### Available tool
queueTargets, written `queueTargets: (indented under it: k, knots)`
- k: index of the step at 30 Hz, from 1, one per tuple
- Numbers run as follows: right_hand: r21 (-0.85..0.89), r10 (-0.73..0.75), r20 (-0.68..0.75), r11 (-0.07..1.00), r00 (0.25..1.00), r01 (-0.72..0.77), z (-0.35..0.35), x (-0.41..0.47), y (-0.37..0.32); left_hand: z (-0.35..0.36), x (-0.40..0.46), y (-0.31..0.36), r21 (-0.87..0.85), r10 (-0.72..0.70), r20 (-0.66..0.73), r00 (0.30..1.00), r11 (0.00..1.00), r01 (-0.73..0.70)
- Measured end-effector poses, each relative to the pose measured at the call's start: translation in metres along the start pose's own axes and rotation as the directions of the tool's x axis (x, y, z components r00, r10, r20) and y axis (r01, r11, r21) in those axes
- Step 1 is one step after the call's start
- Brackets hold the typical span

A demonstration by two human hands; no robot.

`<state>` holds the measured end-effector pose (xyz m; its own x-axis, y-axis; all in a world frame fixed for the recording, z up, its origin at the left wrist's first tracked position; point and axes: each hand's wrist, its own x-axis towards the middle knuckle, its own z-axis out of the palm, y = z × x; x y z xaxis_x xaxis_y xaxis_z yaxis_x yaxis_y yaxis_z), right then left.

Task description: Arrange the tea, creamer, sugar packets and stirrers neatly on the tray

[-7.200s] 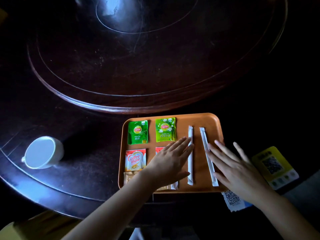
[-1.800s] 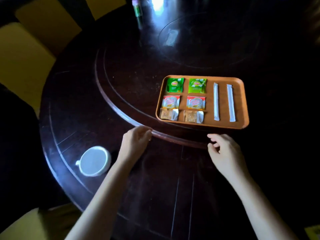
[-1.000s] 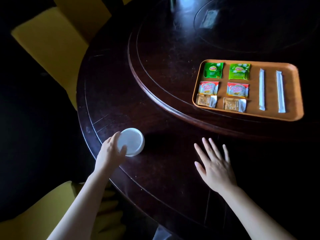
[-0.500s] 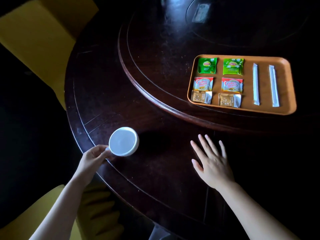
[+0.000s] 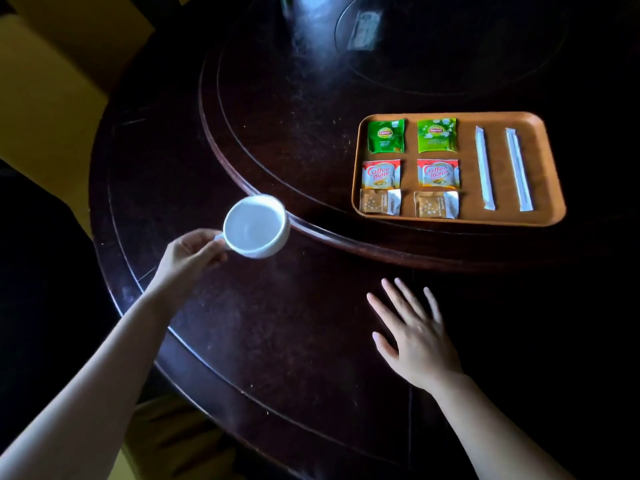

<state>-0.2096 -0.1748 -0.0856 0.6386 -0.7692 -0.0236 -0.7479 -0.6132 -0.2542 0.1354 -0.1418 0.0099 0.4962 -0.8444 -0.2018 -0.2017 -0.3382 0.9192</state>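
Observation:
An orange tray (image 5: 547, 174) sits on the raised turntable at the right. On it lie two green tea packets (image 5: 385, 136), two Coffee-mate creamer packets (image 5: 381, 173) below them, two brown sugar packets (image 5: 379, 201) at the front, and two white wrapped stirrers (image 5: 485, 168) side by side on the right. My left hand (image 5: 189, 255) grips the handle of a white cup (image 5: 255, 226), lifted above the table left of the tray. Flat on the dark table in front of the tray lies my right hand (image 5: 417, 332), fingers spread, holding nothing.
The dark round table (image 5: 277, 341) has a raised turntable rim (image 5: 311, 226) that curves in front of the tray. A small pale packet (image 5: 363, 29) lies near the turntable's centre at the back. Yellow chairs (image 5: 45, 98) stand at the left and below the table edge.
My left hand has taken the cup by its handle and lifted it up and to the right, toward the turntable rim. My right hand stays flat on the table.

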Motion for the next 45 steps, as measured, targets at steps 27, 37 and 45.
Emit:
queueTargets:
  k: [27,37,45]
  knots:
    - [0.059,0.01,-0.001,0.998,1.0,-0.01,0.002,0.003,0.002,0.068,0.172,0.069,0.06,-0.061,0.438,0.897,0.997,0.038]
    - [0.039,0.01,-0.025,0.999,1.0,-0.009,0.002,0.004,0.002,0.074,0.168,0.065,-0.024,-0.047,0.374,0.926,0.998,0.06]
    - [0.037,0.0,-0.035,0.999,0.999,0.001,0.003,0.004,0.001,0.078,0.131,0.058,-0.214,-0.014,-0.131,0.991,0.977,-0.015]
